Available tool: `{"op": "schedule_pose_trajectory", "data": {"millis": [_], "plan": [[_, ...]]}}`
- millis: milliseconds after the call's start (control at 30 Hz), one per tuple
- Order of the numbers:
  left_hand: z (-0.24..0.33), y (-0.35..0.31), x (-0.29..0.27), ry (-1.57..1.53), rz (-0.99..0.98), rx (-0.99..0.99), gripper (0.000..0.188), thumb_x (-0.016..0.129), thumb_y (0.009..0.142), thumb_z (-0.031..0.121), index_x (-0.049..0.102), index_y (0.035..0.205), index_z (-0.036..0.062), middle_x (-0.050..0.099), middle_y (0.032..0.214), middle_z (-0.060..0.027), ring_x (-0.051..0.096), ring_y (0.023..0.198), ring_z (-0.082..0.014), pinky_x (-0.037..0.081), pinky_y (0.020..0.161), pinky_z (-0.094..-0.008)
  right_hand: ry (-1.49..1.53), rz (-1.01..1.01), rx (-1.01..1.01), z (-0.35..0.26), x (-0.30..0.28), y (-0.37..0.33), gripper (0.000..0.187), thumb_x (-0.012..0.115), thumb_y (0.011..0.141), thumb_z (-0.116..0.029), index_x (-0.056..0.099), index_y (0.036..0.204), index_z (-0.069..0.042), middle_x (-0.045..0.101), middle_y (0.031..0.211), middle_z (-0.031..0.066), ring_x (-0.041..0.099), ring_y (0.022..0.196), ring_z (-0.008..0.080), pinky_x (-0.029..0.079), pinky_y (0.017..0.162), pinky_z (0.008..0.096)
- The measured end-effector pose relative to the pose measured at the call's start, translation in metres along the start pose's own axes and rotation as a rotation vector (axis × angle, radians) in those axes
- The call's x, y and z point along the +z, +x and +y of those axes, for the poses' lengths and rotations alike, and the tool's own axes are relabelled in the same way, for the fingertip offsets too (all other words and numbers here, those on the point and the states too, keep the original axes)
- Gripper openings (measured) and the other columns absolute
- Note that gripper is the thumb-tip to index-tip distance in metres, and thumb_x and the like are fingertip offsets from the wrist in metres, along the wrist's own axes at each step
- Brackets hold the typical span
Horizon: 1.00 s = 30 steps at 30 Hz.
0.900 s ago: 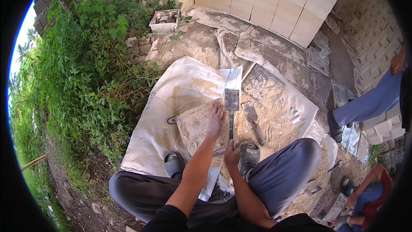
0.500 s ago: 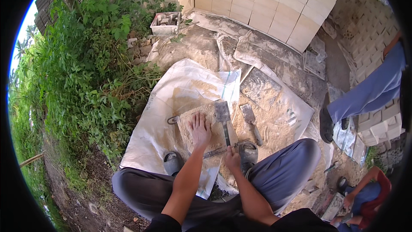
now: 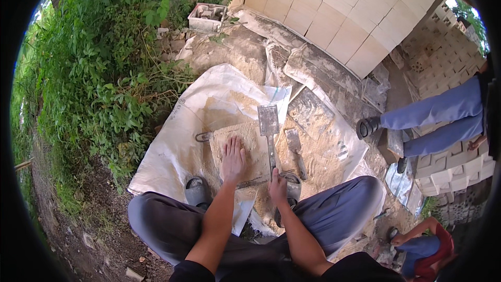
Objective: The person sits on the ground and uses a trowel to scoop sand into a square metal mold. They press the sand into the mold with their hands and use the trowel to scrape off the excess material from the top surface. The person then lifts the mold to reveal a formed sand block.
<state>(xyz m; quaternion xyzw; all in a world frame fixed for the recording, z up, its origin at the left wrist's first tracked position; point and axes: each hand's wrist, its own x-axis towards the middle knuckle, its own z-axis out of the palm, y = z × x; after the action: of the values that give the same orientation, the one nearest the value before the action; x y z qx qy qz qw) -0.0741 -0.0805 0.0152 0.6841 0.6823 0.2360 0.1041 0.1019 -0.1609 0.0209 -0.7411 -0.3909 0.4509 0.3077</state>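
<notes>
A square mould-like slab [image 3: 216, 149], coated in pale sandy powder, lies on a white woven sack sheet [image 3: 166, 149]. A metal loop handle [image 3: 202, 137] sticks out at its left side. My left hand [image 3: 234, 162] rests flat on the powdery top, fingers stretched out. My right hand [image 3: 278, 187] is wrapped round the handle of a flat square-bladed trowel [image 3: 269, 120], whose blade points away from me, just beyond the slab's far right corner. Another trowel [image 3: 294, 142] with a narrower blade lies in the powder to the right.
My sandalled feet flank the slab, the left sandal [image 3: 198, 191] nearer its left corner. A pale block stack [image 3: 334, 21] stands at the back, with a plastic crate [image 3: 207, 18] left of it. Two other people work at the right, one in blue trousers [image 3: 433, 112]. Bushes [image 3: 99, 57] fill the left.
The trowel in my right hand has moved away from me, off the slab's far right corner. My left hand stays flat on the slab. The person in blue trousers has shifted their legs.
</notes>
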Motion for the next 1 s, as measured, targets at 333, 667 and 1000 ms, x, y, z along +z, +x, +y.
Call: {"op": "schedule_pose_trajectory", "data": {"millis": [333, 667, 1000], "plan": [[0.004, -0.002, -0.009, -0.028, 0.023, -0.065, 0.053, 0.029, 0.095, 0.028, 0.032, 0.137, -0.0045, 0.032, 0.143, -0.0196, 0.025, 0.135, -0.0296, 0.014, 0.113, -0.0408, -0.263, 0.095, 0.042, 0.016, 0.014, -0.010, 0.073, 0.042, 0.086, -0.061, 0.064, 0.076, 0.007, 0.061, 0.077, 0.0307, 0.061, 0.083, 0.0441, 0.044, 0.075, 0.0492], [0.004, 0.002, 0.000, 0.027, 0.009, 0.024, 0.058, 0.030, 0.095, 0.036, 0.030, 0.138, -0.0037, 0.025, 0.147, -0.0173, 0.017, 0.138, -0.0295, 0.011, 0.113, -0.0421, -0.277, 0.054, -0.068, 0.050, -0.001, 0.005, 0.075, 0.041, 0.086, -0.062, 0.062, 0.061, 0.005, 0.061, 0.063, 0.0222, 0.063, 0.072, 0.0383, 0.047, 0.068, 0.0436], [-0.008, -0.001, -0.001, 0.088, 0.012, 0.016, 0.060, 0.035, 0.094, 0.037, 0.030, 0.138, -0.0024, 0.025, 0.147, -0.0171, 0.016, 0.138, -0.0289, 0.010, 0.113, -0.0414, -0.224, 0.116, -0.072, -0.009, 0.001, -0.009, 0.076, 0.038, 0.086, -0.064, 0.064, 0.063, 0.004, 0.063, 0.067, 0.0219, 0.063, 0.075, 0.0390, 0.047, 0.071, 0.0452]]}}
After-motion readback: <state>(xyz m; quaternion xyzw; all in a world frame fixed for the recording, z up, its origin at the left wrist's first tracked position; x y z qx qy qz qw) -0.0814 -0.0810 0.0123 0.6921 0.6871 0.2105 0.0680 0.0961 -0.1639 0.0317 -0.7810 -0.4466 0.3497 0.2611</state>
